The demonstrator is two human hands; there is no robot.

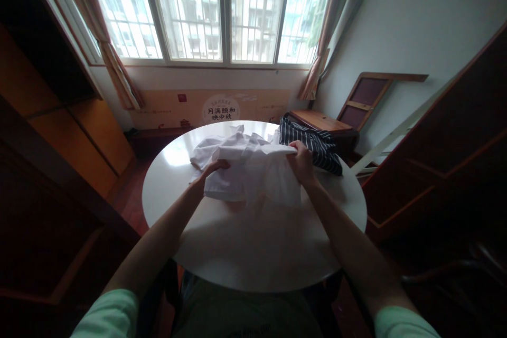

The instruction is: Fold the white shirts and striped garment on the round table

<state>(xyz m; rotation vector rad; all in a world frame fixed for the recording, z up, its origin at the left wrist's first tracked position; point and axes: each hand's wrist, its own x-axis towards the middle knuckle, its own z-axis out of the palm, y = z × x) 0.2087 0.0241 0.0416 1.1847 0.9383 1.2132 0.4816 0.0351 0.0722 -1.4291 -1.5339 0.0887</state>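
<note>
A white garment (249,169) lies crumpled on a round white table (237,253), part of it lifted off the surface. My left hand (213,169) grips its left edge and my right hand (301,159) grips its upper right edge, so the cloth hangs stretched between them. A dark striped garment (312,145) lies bunched on the table just right of my right hand, draping over the far right rim.
Wooden cabinets stand close on the left (59,132) and right (447,158). A low wooden desk (317,120) and a leaning wooden frame (368,97) sit behind the table near the wall. A barred window (222,8) with curtains fills the far wall.
</note>
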